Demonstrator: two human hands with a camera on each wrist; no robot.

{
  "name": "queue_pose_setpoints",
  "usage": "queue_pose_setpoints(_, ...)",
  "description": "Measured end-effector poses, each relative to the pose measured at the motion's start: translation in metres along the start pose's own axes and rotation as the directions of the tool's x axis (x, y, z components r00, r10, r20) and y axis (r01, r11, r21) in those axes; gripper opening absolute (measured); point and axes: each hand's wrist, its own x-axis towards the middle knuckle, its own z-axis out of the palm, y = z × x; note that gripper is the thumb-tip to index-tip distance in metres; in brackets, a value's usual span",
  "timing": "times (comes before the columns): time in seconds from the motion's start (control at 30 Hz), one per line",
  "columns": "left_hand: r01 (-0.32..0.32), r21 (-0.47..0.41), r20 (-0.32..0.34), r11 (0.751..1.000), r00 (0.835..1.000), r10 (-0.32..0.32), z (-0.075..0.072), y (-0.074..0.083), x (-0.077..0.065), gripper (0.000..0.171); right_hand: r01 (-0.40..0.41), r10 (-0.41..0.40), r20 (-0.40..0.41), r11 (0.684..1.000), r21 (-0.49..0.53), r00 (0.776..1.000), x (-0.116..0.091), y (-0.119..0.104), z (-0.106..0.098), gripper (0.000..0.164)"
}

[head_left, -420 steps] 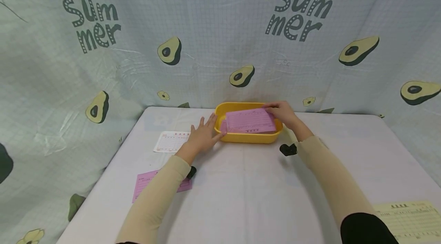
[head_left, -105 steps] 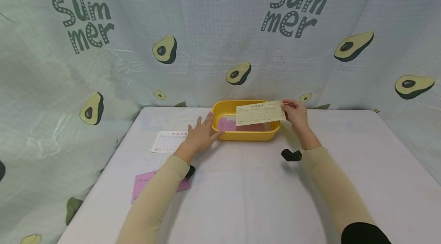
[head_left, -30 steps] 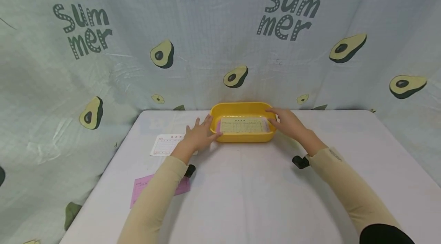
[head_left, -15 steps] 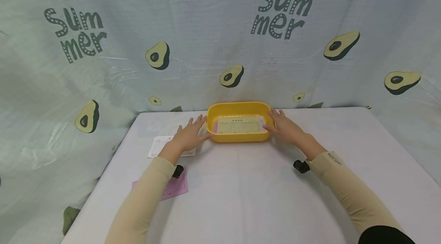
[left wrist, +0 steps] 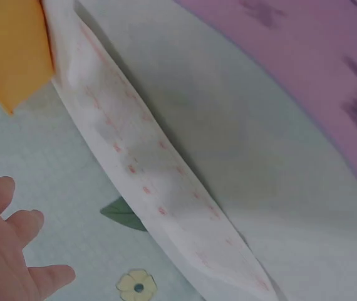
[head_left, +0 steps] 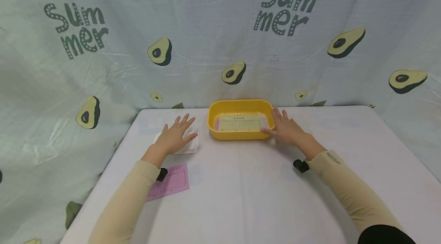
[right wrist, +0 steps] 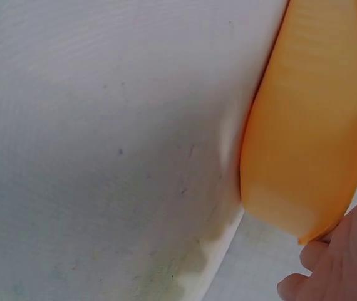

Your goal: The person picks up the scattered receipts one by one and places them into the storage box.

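Observation:
A yellow plastic basin (head_left: 241, 135) stands at the back middle of the table, with a pale yellow printed slip (head_left: 240, 123) lying over pink paper inside it. My right hand (head_left: 287, 129) rests at the basin's right rim, fingers spread, thumb over the front corner. Away from the basin, my left hand (head_left: 173, 137) is over a white printed slip (head_left: 189, 146), fingers straight and spread, holding nothing; it hides part of that slip. Nearer the front left lies a pink printed slip (head_left: 172, 181), partly covered by the left forearm. The left wrist view shows the white slip (left wrist: 147, 163) with red print.
The white-covered table (head_left: 241, 198) reaches back to a hanging cloth (head_left: 193, 26) printed with avocados and lettering. Black wrist cameras sit under both wrists, the right one (head_left: 301, 166) just above the table.
The yellow slip, earlier held by my right hand over the basin, now lies inside it. My left hand has let go of the basin's left rim and moved left over the white slip.

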Motion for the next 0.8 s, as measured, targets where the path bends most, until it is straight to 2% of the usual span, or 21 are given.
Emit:
queue_pose_setpoints(0.2,0.022,0.004,-0.006,1.0,1.0,-0.022,-0.003,-0.017,-0.011,0.073,-0.014,0.014,-0.004,1.0,-0.021,1.0,-0.005,0.001,-0.002,0.117)
queue_pose_setpoints(0.47,0.082,-0.023,-0.004,0.996,0.997,-0.082,-0.01,-0.041,-0.033,0.075,0.002,-0.002,-0.005,0.999,-0.044,1.0,-0.005,-0.001,0.0,0.115)
queue_pose_setpoints(0.63,0.145,-0.079,-0.005,0.986,0.989,-0.146,-0.014,-0.064,-0.042,0.076,0.007,-0.009,-0.02,0.997,-0.081,1.0,-0.004,-0.005,-0.002,0.113)
queue_pose_setpoints(0.8,0.219,-0.122,0.016,0.968,0.976,-0.219,-0.014,-0.084,-0.051,0.076,0.001,0.0,0.009,0.997,-0.081,1.0,-0.003,-0.007,-0.001,0.114)
